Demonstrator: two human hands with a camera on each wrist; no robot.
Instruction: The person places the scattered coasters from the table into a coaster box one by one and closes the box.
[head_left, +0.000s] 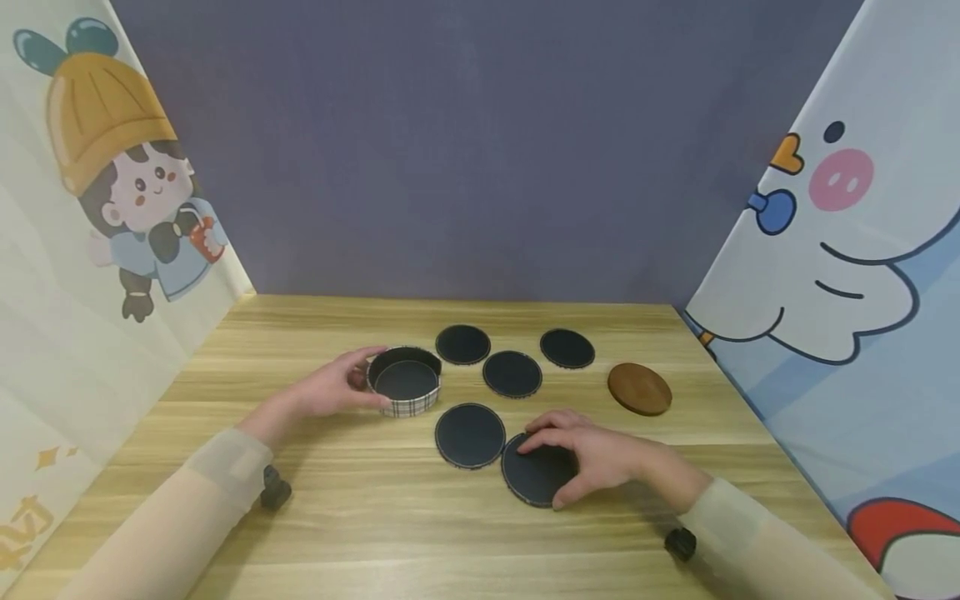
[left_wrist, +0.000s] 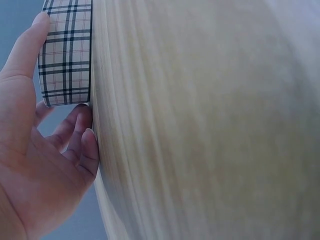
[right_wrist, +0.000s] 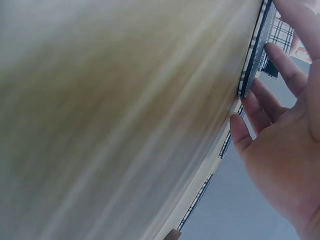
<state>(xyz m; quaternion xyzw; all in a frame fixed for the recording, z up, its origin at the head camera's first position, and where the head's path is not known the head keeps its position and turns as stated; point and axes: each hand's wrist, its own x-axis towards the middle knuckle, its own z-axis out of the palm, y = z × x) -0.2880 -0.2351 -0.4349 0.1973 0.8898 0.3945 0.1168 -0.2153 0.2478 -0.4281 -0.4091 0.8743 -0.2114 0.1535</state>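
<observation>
My left hand [head_left: 330, 388] holds the round coaster holder [head_left: 411, 407] by its left side, thumb at the near wall and fingers toward the back. Its outside is pale plaid, its inside black, and there is a gap in the wall at the right. In the left wrist view the plaid wall [left_wrist: 66, 55] stands upright at the table surface. My right hand [head_left: 603, 454] grips a round black coaster [head_left: 534, 479] across its top, thumb at the near edge and fingertips at the far edge. Plaid trim shows along that coaster's rim [right_wrist: 256, 47] in the right wrist view.
Another black coaster [head_left: 470, 436] lies just left of the held one. Farther back lie three more: a left one [head_left: 462, 344], a middle one [head_left: 512, 374] and a right one [head_left: 567, 348]. A brown wooden disc [head_left: 640, 389] lies at the right on the wood-grain table [head_left: 360, 533].
</observation>
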